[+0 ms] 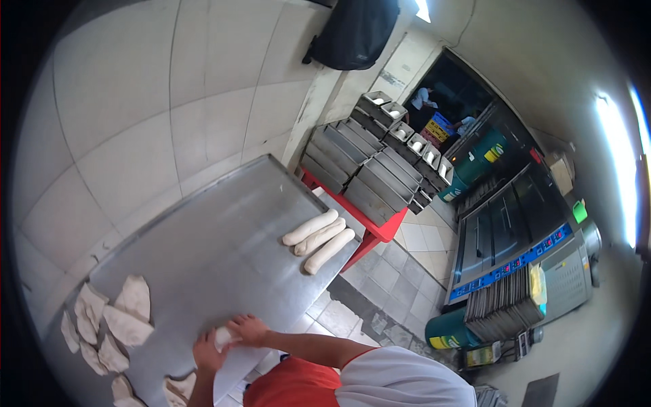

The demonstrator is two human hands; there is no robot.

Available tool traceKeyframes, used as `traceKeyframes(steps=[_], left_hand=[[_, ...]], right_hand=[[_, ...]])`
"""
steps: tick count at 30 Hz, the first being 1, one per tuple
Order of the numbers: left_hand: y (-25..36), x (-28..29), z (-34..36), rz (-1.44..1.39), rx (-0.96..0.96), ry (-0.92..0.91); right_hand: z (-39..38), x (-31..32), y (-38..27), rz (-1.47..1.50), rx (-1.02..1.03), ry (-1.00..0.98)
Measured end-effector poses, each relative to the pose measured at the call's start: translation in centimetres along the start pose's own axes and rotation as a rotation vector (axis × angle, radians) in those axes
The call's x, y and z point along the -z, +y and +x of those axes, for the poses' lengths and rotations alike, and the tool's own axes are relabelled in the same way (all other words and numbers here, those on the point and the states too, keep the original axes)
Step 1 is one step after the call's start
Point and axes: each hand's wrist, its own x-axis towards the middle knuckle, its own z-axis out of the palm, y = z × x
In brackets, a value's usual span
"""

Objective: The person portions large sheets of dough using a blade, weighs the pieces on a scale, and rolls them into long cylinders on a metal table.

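My left hand (pixel 207 353) and my right hand (pixel 248 330) are both on a piece of dough (pixel 223 338) at the near edge of a metal worktable (pixel 224 224). The fingers of both hands curl around it, and they partly hide its shape. Farther right on the table, three smooth dough rolls (pixel 320 237) lie side by side. Several flat, irregular dough pieces (pixel 129 325) are spread and partly overlapped at the left. Another flat dough piece (pixel 178 388) lies close to my left forearm, which covers part of it.
Beyond the table's right end, a red plastic table (pixel 380 224) bears stacked metal loaf pans (pixel 380 180), some with dough inside. A deck oven (pixel 508 230) stands at the right, with a stack of dark trays (pixel 505 302) before it. Two people (pixel 422 100) are in the far doorway.
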Motion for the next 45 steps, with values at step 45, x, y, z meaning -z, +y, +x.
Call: traceKeyframes(steps=[45], left_hand=[[0.7, 3.4, 11.9, -0.062, -0.286, 0.274]], right_hand=[[16.1, -4.2, -2.5, -0.244, -0.052, 0.306]])
